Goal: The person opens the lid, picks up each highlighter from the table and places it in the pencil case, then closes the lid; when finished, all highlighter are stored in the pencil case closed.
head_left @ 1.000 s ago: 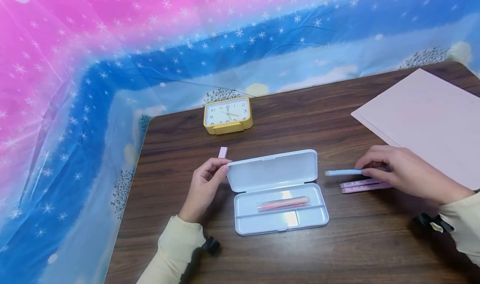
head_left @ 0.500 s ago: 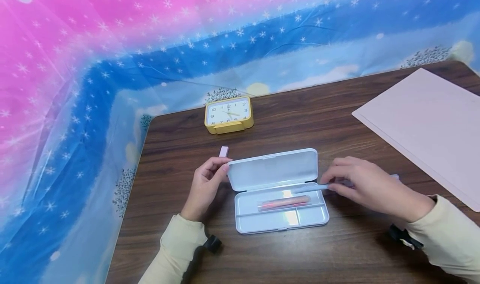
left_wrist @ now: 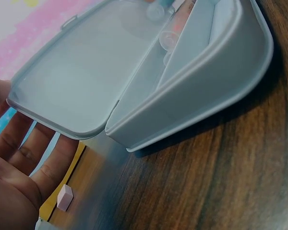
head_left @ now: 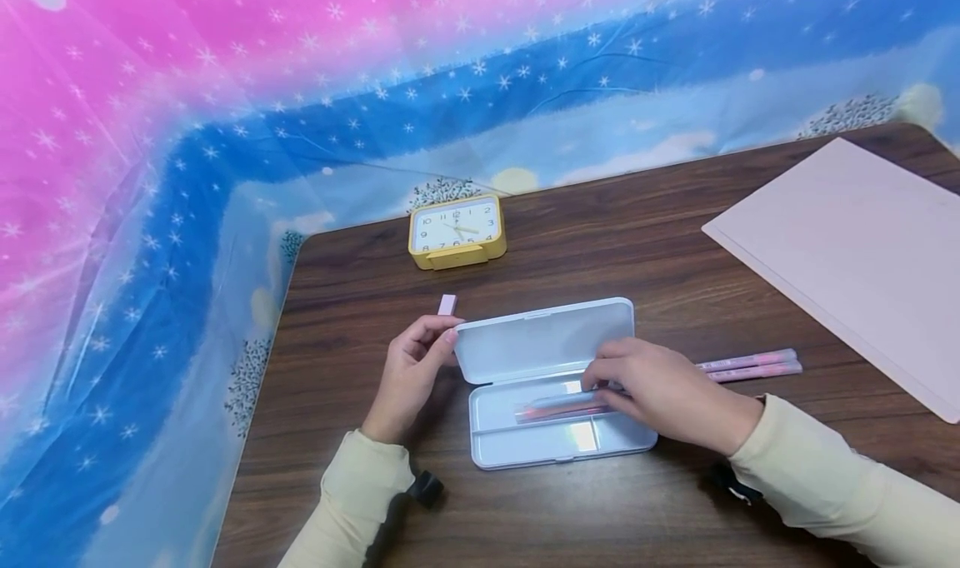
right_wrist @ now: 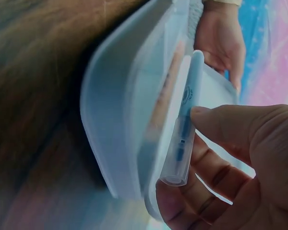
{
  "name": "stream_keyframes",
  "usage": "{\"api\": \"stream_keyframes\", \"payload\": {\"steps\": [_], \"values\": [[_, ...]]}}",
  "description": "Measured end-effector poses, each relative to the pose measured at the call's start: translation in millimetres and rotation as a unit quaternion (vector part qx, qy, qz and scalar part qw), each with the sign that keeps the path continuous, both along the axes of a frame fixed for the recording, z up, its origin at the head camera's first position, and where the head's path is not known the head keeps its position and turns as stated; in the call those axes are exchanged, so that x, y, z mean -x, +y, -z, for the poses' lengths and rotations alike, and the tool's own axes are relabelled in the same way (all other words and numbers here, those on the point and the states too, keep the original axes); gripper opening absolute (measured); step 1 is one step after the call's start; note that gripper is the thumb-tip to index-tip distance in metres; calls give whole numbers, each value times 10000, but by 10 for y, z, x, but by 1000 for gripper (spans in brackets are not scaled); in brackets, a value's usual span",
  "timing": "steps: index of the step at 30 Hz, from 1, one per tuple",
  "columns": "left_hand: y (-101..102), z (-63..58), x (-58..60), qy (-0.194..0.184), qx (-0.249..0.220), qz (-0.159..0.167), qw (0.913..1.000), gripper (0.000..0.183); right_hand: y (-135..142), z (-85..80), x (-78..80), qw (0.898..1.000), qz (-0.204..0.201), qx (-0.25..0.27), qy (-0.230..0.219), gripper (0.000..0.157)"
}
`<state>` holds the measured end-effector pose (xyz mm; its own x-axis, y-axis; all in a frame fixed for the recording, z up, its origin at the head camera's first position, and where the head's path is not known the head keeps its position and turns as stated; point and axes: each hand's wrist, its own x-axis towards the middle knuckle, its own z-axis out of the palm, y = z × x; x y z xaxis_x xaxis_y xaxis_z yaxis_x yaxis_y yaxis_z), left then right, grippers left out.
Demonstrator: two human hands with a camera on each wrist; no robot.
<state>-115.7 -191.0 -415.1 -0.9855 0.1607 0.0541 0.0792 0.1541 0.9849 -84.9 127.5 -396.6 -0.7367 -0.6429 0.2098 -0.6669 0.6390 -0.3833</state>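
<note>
A white pencil case [head_left: 525, 449] lies with its lid raised on the table. My left hand [head_left: 408, 376] holds the lid [head_left: 540, 343] by its left corner, thumb in front and fingers behind. Over the back compartment, my right hand [head_left: 667, 389] pinches a light blue pen [right_wrist: 188, 100] with a clear cap between thumb and fingers. Beneath that pen, an orange-pink pen [right_wrist: 165, 93] lies in the same compartment. Whether the blue pen touches the case floor I cannot tell. To the right of the case, two pink pens [head_left: 765, 371] lie side by side, partly hidden by the right hand.
A small pink eraser-like block [head_left: 447, 304] sits just behind the left hand. Farther back stands a yellow clock [head_left: 457, 226]. A flat pale pink sheet or folder [head_left: 847, 268] covers the table's right side. A patterned cloth [head_left: 450, 85] hangs along the back and left.
The right hand has carried the blue pen leftward, from beside the two pink pens to inside the case's back compartment. The left hand stays on the lid.
</note>
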Motion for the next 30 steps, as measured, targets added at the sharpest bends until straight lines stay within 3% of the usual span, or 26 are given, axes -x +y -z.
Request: {"api": "stream_keyframes", "payload": {"steps": [18,30], "values": [[9,-6,-9,-30,-53,57,10000,26,-148,145,-8,9981,-53,-22,610,15],[-3,-38,-6,-31,-59,36,10000,26,-170,94,-32,9990,-7,169,410,11]]}}
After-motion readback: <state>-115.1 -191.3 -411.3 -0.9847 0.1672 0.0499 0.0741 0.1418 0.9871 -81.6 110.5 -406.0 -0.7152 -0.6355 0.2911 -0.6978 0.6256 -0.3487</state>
